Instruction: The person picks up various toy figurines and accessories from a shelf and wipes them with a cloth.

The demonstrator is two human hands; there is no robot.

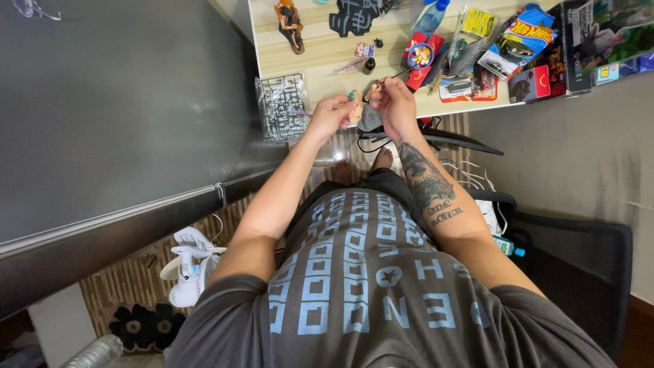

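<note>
Foreground, lower frame: grey T-shirt (361, 286) with pale blue block print; dark shorts beyond it.

Lower left: woven floor mat (129, 279) bearing a white handheld fan (185, 267); a dark flower-shaped item (144, 326) near the frame's bottom edge. Right of centre: black chair (586, 266), partly seen. Left half of frame: large dark grey panel (116, 116) with a metal lower edge. Right: grey wall (579, 150).

Centre, just below the table edge: left hand (332, 113) with fingers pinched on a small tan figure part (355, 108); right hand (394, 102) with fingertips pinched on a tiny piece at the part's top, whose kind cannot be told. Both hands meet over the near edge. Black cables (371, 140) hang below them.

Upper centre to upper right: light wood-grain table (320, 51).

- Near left corner: clear bag holding a grey model-part frame (281, 105), overhanging the edge.
- Top centre: orange-brown figurine (290, 24), lying down; beside it a black cut-out shape (353, 17).
- Middle: small dark bottle (368, 65); small printed card (364, 49).
- Centre right: round blue container (420, 55) with small coloured bits inside, resting on red packaging.
- Right: blister-carded toy cars, blue and orange card (521, 37); yellow packet (479, 22); red cards (535, 82).
- Far upper right: dark boxes with green picture fronts (610, 34).
</note>
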